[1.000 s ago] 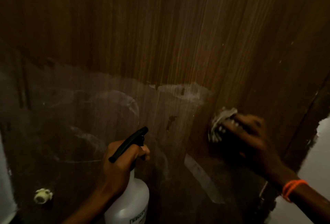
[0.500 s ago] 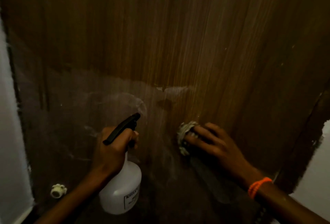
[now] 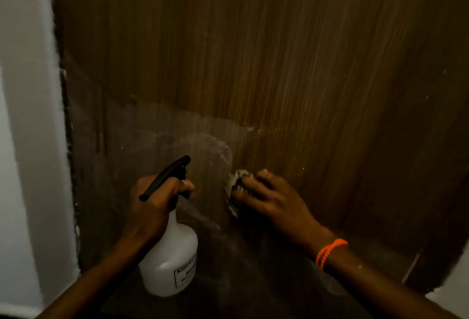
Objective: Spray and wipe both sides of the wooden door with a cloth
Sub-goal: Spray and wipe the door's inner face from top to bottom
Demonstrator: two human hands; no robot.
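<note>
Right hand (image 3: 274, 199) has wiped the cloth (image 3: 237, 182) leftward across the door (image 3: 279, 64).

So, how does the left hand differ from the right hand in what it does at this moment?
The left hand grips the neck of the white spray bottle with curled fingers; the right hand presses a cloth with straighter, spread fingers. The left hand is held off the wooden door, while the right hand pushes against it. Only the right wrist wears an orange band. Both hands are low, near the hazy smeared patch.
</note>
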